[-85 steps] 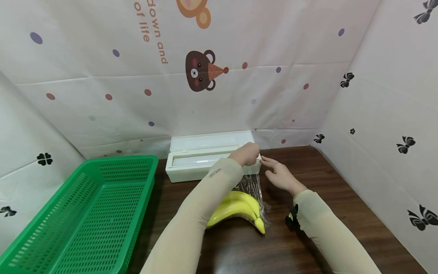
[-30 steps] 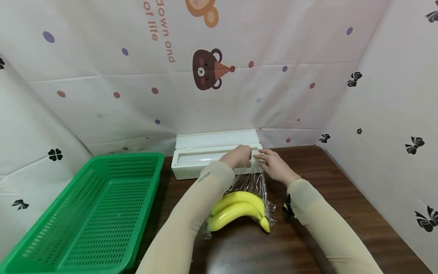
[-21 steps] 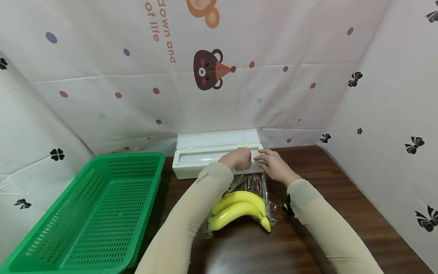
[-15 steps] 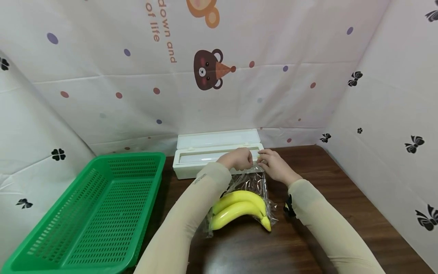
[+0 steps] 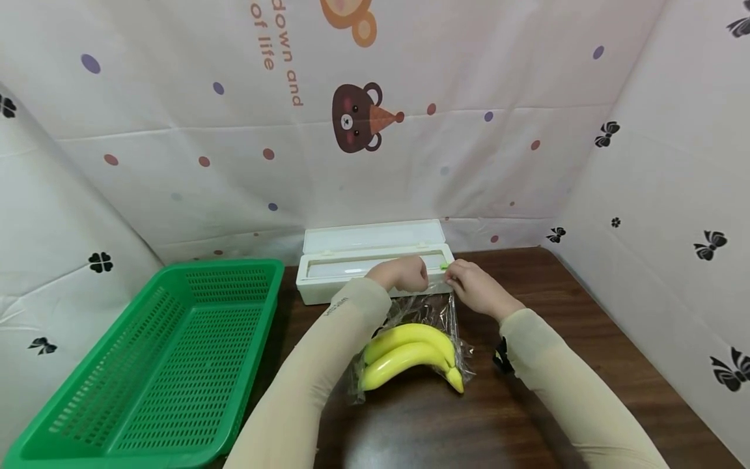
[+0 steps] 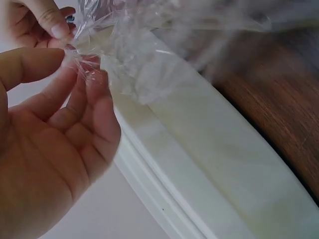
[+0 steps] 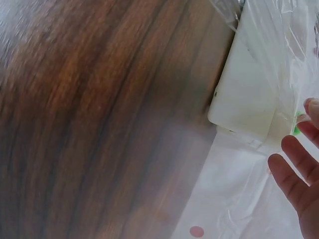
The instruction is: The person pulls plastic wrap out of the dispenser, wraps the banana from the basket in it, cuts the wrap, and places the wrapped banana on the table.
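A white plastic-wrap dispenser box (image 5: 328, 293) stands at the back with its lid raised. My left hand (image 5: 404, 272), over the right half of its front edge, pinches crumpled clear plastic wrap (image 6: 144, 64) between thumb and fingers. Beside it, at the box's right end, my right hand (image 5: 477, 288) pinches the wrap edge with thumb and forefinger, the other fingers loosely extended. A small green piece (image 5: 443, 266) on the box shows by those fingertips. Wrap runs from the box to two yellow bananas (image 5: 404, 358), joined at the stem, lying on the wrap.
A green plastic basket (image 5: 269, 326) stands at left on the dark wooden table (image 5: 422, 430). A patterned cloth (image 5: 222, 182) hangs behind and at both sides, close to the box.
My left hand has shifted slightly left along the box front. My right hand has drawn right, its fingertips now closed together, and the green piece has come into view.
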{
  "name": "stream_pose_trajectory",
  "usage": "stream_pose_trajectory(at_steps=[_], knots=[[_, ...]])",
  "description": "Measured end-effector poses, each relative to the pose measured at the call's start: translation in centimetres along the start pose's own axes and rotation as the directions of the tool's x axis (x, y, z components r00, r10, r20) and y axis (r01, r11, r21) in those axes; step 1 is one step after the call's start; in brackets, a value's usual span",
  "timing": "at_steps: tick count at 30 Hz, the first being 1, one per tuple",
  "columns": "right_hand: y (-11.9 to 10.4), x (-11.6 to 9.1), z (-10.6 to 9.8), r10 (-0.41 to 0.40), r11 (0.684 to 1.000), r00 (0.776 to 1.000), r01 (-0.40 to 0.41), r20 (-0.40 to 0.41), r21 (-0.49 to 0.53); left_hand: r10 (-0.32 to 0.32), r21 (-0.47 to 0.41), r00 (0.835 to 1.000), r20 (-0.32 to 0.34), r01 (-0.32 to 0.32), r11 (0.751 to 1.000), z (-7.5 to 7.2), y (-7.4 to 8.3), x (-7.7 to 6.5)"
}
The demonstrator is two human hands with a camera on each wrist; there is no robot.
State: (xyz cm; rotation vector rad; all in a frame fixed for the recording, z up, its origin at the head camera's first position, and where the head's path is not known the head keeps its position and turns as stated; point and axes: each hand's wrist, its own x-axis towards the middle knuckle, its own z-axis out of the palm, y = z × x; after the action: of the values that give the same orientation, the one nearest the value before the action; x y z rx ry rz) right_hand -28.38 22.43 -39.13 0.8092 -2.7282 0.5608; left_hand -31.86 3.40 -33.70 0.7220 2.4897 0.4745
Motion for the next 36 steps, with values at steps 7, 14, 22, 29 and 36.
stream_pose_trajectory(at_steps=[7, 14, 22, 29, 36], knots=[[0.0, 0.1, -0.1, 0.014, 1.000, 0.999, -0.014, 0.030, -0.017, -0.111, 0.080, 0.993, 0.043, 0.107, 0.991, -0.1, -0.9, -1.0], [-0.3, 0.3, -0.4, 0.039, 0.999, 0.999, -0.038, 0.017, -0.023, -0.156, 0.079, 0.985, 0.076, 0.150, 0.985, -0.1, -1.4, -2.8], [-0.7, -0.5, -0.8, 0.110, 0.993, 0.992, -0.112, 0.067, 0.027, -0.102, -0.033, 0.993, 0.057, 0.104, 0.994, -0.7, -2.5, -5.0], [-0.5, -1.1, -1.4, 0.146, 0.988, 0.988, -0.148, 0.053, 0.051, -0.067, -0.093, 0.994, 0.080, 0.075, 0.993, -1.8, -3.3, -6.5], [-1.0, -1.4, -1.9, 0.145, 0.987, 0.988, -0.148, 0.047, 0.059, -0.061, -0.069, 0.991, 0.118, 0.069, 0.995, -2.6, -4.0, -8.2]])
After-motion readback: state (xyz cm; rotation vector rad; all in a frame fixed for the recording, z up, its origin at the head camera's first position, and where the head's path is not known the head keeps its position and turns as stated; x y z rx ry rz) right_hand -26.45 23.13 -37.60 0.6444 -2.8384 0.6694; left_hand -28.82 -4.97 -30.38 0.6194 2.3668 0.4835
